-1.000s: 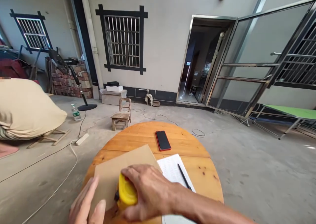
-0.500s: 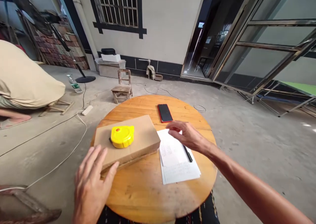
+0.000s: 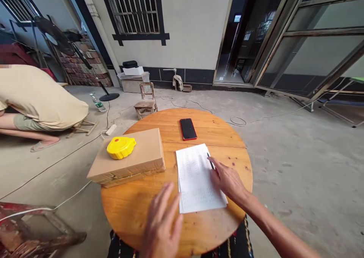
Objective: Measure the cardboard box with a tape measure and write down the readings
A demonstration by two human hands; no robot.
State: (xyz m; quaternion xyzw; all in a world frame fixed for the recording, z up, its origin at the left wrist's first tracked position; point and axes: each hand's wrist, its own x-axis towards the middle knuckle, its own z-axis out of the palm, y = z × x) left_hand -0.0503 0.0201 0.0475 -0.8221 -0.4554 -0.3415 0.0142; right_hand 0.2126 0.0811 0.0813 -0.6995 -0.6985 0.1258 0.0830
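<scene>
Written sheets of paper (image 3: pixel 195 174) lie on the round wooden table. My right hand (image 3: pixel 227 180) rests over their right side, with thumb and index finger closed on a black pen (image 3: pixel 211 161) whose lower part my hand hides. Left of the paper's lower edge, my left hand (image 3: pixel 163 224) hovers over the table, slightly blurred, fingers apart and holding nothing. A cardboard box (image 3: pixel 142 151) sits at the table's left edge, and on top of it is a yellow tape measure (image 3: pixel 121 148).
A red-edged phone (image 3: pixel 188 129) lies on the far part of the table (image 3: pixel 227 136). To the left a person (image 3: pixel 42 98) bends forward on a low stool. Beyond the table are a small wooden chair (image 3: pixel 146 102), a standing fan, a bottle and floor cables.
My left hand has left the box and moved right toward the paper. The box with the tape measure has shifted left. My right hand has come down onto the pen and closed.
</scene>
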